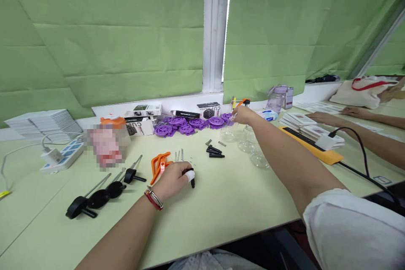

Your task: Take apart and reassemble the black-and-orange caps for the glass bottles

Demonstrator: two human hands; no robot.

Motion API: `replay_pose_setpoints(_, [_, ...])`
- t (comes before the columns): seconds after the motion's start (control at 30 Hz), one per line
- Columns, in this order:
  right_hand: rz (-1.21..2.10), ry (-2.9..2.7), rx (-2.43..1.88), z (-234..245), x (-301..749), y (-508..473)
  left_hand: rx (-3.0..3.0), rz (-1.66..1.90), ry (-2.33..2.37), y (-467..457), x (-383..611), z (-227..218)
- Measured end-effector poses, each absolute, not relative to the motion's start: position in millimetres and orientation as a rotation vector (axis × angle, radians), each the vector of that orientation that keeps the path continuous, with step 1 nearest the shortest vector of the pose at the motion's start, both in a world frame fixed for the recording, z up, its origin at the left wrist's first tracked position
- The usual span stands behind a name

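My left hand [177, 178], with a white wrap on one finger, rests low over the table, closed around a small black plastic part [193, 183]. Just left of it lie orange plastic brackets [156, 168] and thin metal screws [179, 155]. My right hand [244, 115] reaches to the back of the table, beside a holder with an orange and black tool [244, 102]. Its fingers are curled, and what they grip is hidden. Black tapered parts [215, 151] and two springs [222, 143] lie between the hands. Clear plastic domes [259, 160] sit below my right forearm.
Purple wheel-shaped parts [186, 128] line the back, near printed boxes [141, 128]. Black cranks with metal rods [77, 206] lie left, near a white power strip [65, 158]. A yellow power strip [311, 145] and another person's arms [373, 137] are at right.
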State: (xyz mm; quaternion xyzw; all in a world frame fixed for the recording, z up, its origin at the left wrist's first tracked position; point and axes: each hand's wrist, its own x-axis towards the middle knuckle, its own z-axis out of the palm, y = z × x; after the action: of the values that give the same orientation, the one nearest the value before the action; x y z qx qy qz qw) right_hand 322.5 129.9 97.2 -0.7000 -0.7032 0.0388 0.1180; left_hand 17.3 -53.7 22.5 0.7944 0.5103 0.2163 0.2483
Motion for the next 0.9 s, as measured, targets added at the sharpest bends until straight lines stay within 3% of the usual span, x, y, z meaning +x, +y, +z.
replay_pose_setpoints(0.23, [-0.011,-1.874,-2.085,99,324,134,2.139,0.578,1.394,-53,18,22])
replay_pose_setpoints(0.7, [-0.22,-2.026,-2.239,78,312,139,2.18,0.595,1.327,-52,14,19])
replay_pose_setpoints(0.83, [-0.367,-2.119,-2.058,77,300,125,2.18,0.602,1.319,-51,12,17])
replay_pose_setpoints(0.9, [-0.27,-2.225,-1.969,69,290,117,2.167,0.575,1.339,-51,12,15])
